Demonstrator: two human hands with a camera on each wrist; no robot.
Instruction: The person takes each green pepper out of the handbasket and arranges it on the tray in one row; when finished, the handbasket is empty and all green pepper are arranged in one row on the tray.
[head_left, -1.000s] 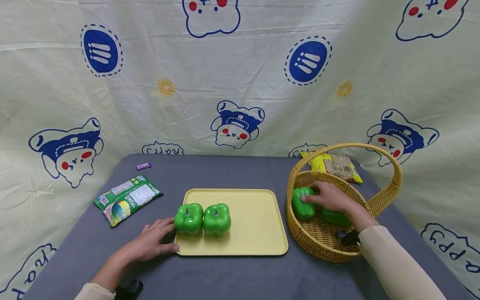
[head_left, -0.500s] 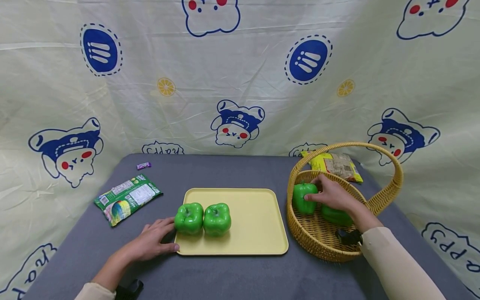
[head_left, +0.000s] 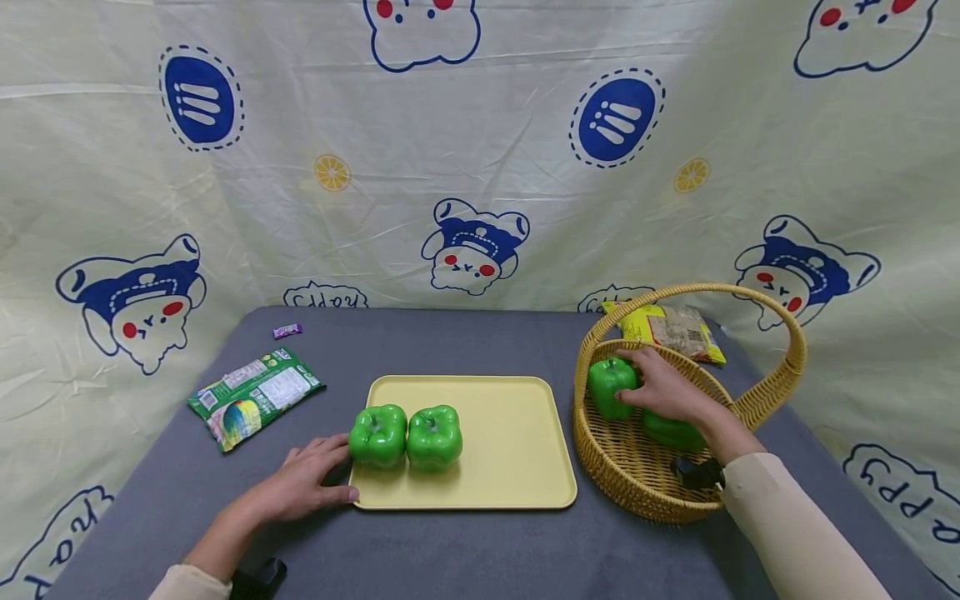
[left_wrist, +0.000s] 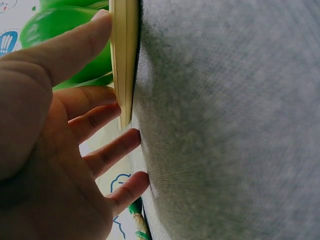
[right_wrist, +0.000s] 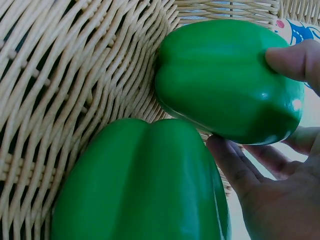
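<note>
My right hand (head_left: 666,390) reaches into the wicker basket (head_left: 637,492) and grips a green pepper (head_left: 611,387) near its left inner wall, thumb on one side and fingers on the other in the right wrist view (right_wrist: 225,80). Beside it in the basket lies another green pepper (head_left: 671,432), large in the right wrist view (right_wrist: 145,185). Two green peppers (head_left: 377,437) (head_left: 434,439) stand side by side on the left part of the yellow tray (head_left: 510,450). My left hand (head_left: 300,483), fingers spread and relaxed, touches the tray's left edge with thumb and fingertips.
A green packet (head_left: 257,398) lies left of the tray, with a small purple packet (head_left: 287,331) behind it. A yellow bag (head_left: 675,332) lies behind the basket, whose tall handle (head_left: 793,350) arches over my right hand. A printed curtain (head_left: 480,125) hangs behind the grey table (head_left: 450,346).
The pepper in my right hand has shifted slightly up and right inside the basket and tilted a little. My left hand has stayed at the tray's edge.
</note>
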